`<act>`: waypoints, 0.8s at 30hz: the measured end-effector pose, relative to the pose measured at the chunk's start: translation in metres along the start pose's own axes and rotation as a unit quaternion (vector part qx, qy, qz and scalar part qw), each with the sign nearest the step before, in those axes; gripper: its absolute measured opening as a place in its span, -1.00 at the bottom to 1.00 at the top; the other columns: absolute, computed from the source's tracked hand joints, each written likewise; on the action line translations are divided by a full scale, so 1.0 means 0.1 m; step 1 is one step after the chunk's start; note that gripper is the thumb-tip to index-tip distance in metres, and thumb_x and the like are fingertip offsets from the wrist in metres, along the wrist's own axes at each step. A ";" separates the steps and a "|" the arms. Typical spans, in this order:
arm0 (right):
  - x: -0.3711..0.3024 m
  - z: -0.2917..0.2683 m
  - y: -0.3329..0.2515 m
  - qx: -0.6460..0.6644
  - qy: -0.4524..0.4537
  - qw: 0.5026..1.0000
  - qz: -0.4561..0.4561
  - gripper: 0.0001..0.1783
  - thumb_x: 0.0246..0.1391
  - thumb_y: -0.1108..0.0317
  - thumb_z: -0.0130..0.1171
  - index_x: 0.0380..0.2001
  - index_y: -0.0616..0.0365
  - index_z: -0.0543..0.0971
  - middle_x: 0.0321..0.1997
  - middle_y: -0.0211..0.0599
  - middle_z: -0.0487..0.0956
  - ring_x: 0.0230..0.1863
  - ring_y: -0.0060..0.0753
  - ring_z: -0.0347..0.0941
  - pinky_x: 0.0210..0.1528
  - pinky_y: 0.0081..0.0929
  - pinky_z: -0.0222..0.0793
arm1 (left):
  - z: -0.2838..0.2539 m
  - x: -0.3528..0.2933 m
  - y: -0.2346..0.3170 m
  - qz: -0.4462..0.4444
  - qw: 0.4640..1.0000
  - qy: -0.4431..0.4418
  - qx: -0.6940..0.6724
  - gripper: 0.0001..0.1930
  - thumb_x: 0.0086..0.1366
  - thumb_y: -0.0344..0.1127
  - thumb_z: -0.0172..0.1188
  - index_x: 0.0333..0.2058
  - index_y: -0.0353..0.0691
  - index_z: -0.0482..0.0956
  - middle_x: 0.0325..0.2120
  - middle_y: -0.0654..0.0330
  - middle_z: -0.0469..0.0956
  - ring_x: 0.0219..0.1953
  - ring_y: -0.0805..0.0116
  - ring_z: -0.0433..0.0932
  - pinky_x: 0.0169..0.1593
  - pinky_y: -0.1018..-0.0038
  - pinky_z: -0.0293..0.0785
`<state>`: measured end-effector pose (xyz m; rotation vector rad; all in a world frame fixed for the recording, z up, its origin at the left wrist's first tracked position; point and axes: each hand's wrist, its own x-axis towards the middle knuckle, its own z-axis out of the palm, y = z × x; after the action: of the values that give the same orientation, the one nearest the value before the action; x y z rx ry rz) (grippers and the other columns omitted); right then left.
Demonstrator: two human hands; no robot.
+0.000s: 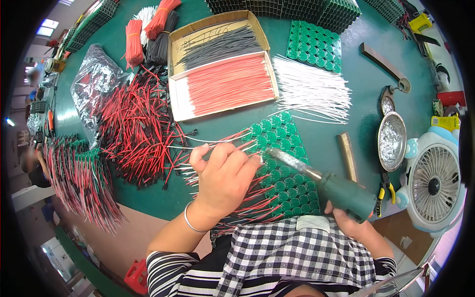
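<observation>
My right hand (349,225) is wrapped round the thick green handle of a soldering iron (344,195). Its metal barrel points left, and the tip meets a panel of round green circuit boards (299,185) near my left fingertips. Over the panel's left side, my left hand (225,173) is closed in a pinch on a thin wire at the board; the exact grip is partly hidden by the fingers. Red, white and black wires (262,198) stick out leftward from the panel's left rows, under and beside my left hand.
Left lies a heap of red-and-black wires (138,128) beside a clear plastic bag (96,79). Ahead are a cardboard box (180,101) of red and black wires and loose white wires (314,89). Right are a metal dish (392,141), yellow-handled pliers (380,200) and a fan (433,185).
</observation>
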<state>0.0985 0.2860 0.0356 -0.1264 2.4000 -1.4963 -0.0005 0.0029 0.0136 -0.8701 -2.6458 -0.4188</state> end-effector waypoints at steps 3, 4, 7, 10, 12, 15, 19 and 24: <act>-0.02 -0.01 0.02 -0.033 0.000 0.999 -0.038 -0.69 0.09 0.38 -0.04 -0.11 0.24 0.48 -0.51 -0.30 0.54 -0.45 -0.45 0.48 -0.32 -0.43 0.40 | 0.00 0.00 0.01 0.001 1.000 -0.001 0.003 -0.91 0.05 -0.31 0.21 -0.41 0.01 0.60 -0.51 0.45 0.38 -0.27 0.47 0.42 0.04 0.19 0.01; -0.03 0.00 0.02 -0.012 0.011 0.999 -0.033 -0.65 0.10 0.36 -0.06 -0.05 0.24 0.45 -0.50 -0.31 0.54 -0.45 -0.45 0.48 -0.34 -0.44 0.39 | 0.00 0.01 0.01 0.001 1.000 0.001 0.005 -0.91 0.04 -0.30 0.21 -0.41 0.01 0.60 -0.51 0.44 0.38 -0.27 0.47 0.43 0.04 0.19 0.01; -0.10 -0.01 0.04 0.020 0.015 1.000 -0.011 -0.58 0.15 0.28 -0.08 0.05 0.24 0.41 -0.43 -0.29 0.54 -0.45 -0.45 0.47 -0.36 -0.46 0.38 | 0.00 0.02 0.02 0.000 1.000 0.000 0.007 -0.91 0.04 -0.30 0.21 -0.41 0.01 0.60 -0.52 0.44 0.39 -0.27 0.47 0.43 0.05 0.19 0.01; -0.15 -0.03 0.06 0.035 0.002 0.999 0.015 -0.53 0.19 0.18 -0.07 0.08 0.25 0.39 -0.34 -0.27 0.54 -0.43 -0.45 0.48 -0.36 -0.46 0.38 | -0.01 0.04 0.02 -0.004 1.000 -0.003 0.005 -0.91 0.04 -0.30 0.21 -0.41 0.01 0.60 -0.52 0.44 0.40 -0.27 0.47 0.43 0.05 0.17 0.01; -0.18 -0.04 0.09 0.041 -0.001 0.999 0.024 -0.51 0.20 0.13 -0.06 0.07 0.25 0.39 -0.30 -0.26 0.55 -0.42 -0.45 0.49 -0.36 -0.46 0.37 | -0.03 0.03 0.04 -0.005 1.000 -0.003 0.004 -0.91 0.05 -0.30 0.21 -0.41 0.02 0.60 -0.52 0.45 0.40 -0.27 0.47 0.43 0.05 0.16 0.01; -0.22 -0.01 0.12 0.067 0.024 0.997 0.000 -0.46 0.21 0.05 -0.02 0.08 0.25 0.39 -0.24 -0.25 0.54 -0.42 -0.44 0.49 -0.32 -0.45 0.39 | -0.08 -0.01 0.09 -0.007 1.000 -0.001 -0.003 -0.90 0.04 -0.31 0.21 -0.40 0.03 0.62 -0.52 0.45 0.39 -0.28 0.47 0.43 0.05 0.13 0.00; -0.28 0.01 0.13 0.066 0.008 0.998 0.004 -0.48 0.18 0.09 0.01 0.06 0.27 0.41 -0.23 -0.25 0.55 -0.42 -0.43 0.49 -0.26 -0.41 0.40 | -0.09 -0.08 0.15 0.003 1.000 -0.019 -0.004 -0.88 0.05 -0.31 0.21 -0.38 0.03 0.63 -0.54 0.46 0.37 -0.30 0.49 0.41 0.06 0.13 -0.01; -0.25 0.00 0.13 0.036 0.005 0.999 -0.013 -0.54 0.15 0.16 0.03 0.00 0.27 0.45 -0.30 -0.27 0.57 -0.42 -0.41 0.49 -0.23 -0.38 0.40 | -0.04 -0.10 0.16 0.008 1.000 -0.018 -0.003 -0.90 0.05 -0.30 0.22 -0.40 0.02 0.62 -0.55 0.45 0.37 -0.32 0.48 0.42 0.04 0.13 -0.01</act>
<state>0.1232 0.2980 0.0292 -0.1363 2.3572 -1.5967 0.0179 0.0085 0.0161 -0.9089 -2.6703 -0.4115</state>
